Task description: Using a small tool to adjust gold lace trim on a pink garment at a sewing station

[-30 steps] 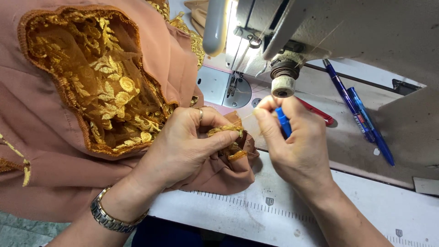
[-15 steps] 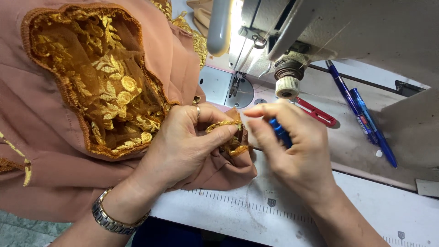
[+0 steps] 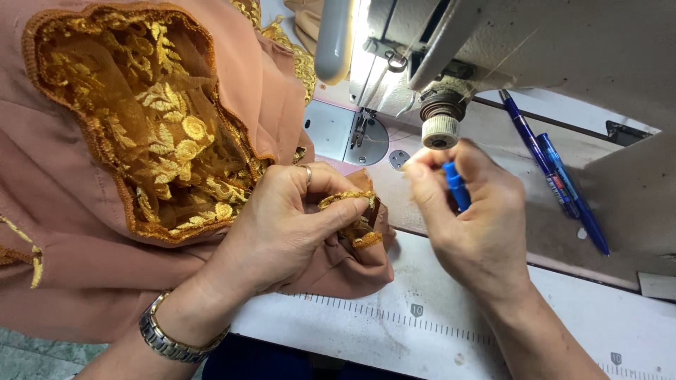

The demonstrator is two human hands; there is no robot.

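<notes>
My left hand, with a ring and a metal wristwatch, pinches a fold of gold embroidered trim at the corner of a dusty-pink garment. My right hand is closed around a small blue-handled tool, lifted a little to the right of the trim and just below the sewing machine's ribbed knob. The tool's tip is hidden by my fingers. A large panel of gold lace fills the garment to the left.
A sewing machine stands at the top, its needle plate behind the hands. Two blue pens lie on the machine bed at right. A white table with printed ruler marks runs along the front.
My right hand has drawn away to the right from the trim, opening a gap between the two hands. The left hand keeps its pinch on the trim.
</notes>
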